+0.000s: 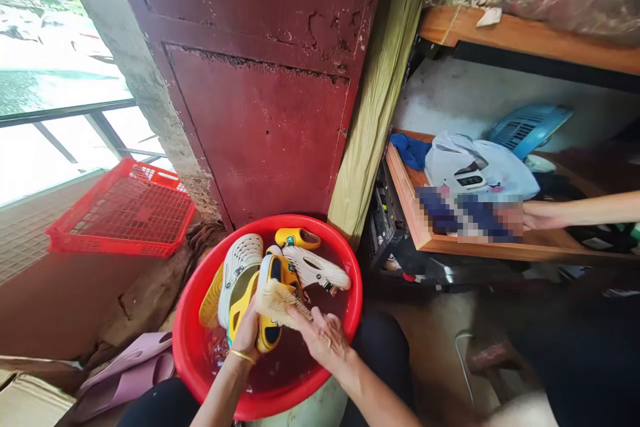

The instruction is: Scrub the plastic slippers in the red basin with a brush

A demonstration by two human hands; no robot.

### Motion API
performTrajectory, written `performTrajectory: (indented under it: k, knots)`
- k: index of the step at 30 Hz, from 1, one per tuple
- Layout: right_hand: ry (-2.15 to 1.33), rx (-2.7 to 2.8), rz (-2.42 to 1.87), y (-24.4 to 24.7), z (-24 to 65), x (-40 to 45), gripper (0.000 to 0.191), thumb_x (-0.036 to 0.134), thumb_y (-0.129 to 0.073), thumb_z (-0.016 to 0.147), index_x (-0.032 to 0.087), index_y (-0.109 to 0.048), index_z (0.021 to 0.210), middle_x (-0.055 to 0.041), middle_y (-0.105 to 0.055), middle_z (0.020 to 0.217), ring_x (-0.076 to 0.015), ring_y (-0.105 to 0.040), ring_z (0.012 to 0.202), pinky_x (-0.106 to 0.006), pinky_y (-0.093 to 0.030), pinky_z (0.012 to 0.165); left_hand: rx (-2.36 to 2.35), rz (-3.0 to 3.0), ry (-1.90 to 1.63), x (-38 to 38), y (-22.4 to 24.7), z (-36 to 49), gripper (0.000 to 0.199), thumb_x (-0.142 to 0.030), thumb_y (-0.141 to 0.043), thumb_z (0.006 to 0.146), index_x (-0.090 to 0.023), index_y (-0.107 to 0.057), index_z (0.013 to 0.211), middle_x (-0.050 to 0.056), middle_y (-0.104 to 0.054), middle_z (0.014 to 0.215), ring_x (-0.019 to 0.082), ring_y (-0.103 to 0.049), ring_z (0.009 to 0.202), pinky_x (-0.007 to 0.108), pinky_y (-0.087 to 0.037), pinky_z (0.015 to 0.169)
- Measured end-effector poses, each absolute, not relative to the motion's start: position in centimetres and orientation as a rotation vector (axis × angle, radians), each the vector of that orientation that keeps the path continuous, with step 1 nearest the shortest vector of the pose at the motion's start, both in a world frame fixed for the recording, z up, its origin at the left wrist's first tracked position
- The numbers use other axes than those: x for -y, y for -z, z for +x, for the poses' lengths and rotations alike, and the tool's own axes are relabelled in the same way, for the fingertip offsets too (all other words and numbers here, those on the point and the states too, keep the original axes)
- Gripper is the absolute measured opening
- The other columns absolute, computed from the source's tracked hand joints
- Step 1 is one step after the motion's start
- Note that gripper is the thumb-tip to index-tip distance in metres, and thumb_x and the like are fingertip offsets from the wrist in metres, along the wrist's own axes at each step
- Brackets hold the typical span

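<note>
My left hand [247, 333] is closed around a yellow clog [269, 339] with a dark lining, over the red basin [181, 330]. In my right hand [326, 340] is a cream scrubbing brush [280, 302], lying across the clog and hiding its middle. Water [285, 370] covers the basin's bottom. White perforated clogs [245, 250], one leaning at the left and another [320, 270] at the right, rest in the basin. Another yellow clog [297, 238] lies by its far rim.
A maroon door [265, 127] rises behind the basin. Left are a red crate [123, 213] and mauve slippers [133, 370]. At right, another person's hand [543, 215] reaches over a wooden shelf [407, 193] holding a plastic bag [475, 157] and blue fan [530, 130].
</note>
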State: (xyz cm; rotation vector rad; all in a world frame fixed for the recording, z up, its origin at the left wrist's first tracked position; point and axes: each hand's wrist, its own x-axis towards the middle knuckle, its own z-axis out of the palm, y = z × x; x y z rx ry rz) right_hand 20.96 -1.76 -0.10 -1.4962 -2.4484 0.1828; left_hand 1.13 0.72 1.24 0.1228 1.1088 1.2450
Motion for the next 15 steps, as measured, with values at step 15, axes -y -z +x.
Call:
performTrajectory:
  k: [15]
  knots:
    - [-0.428,2.181,-1.549,1.2,21.4,2.3,0.055,0.026,-0.039,0.101,0.03,-0.05,0.155,-0.0095,-0.073,0.098,-0.0253,-0.072,0.081,-0.037,-0.059,0.076,-0.943,-0.018,-1.328,-1.3,-0.8,-1.4,0.052,-0.025,-0.056,0.097,-0.015,-0.054,0.149,0.009,-0.084,0.091,0.025,-0.081,0.08,0.039,-0.065,0.088]
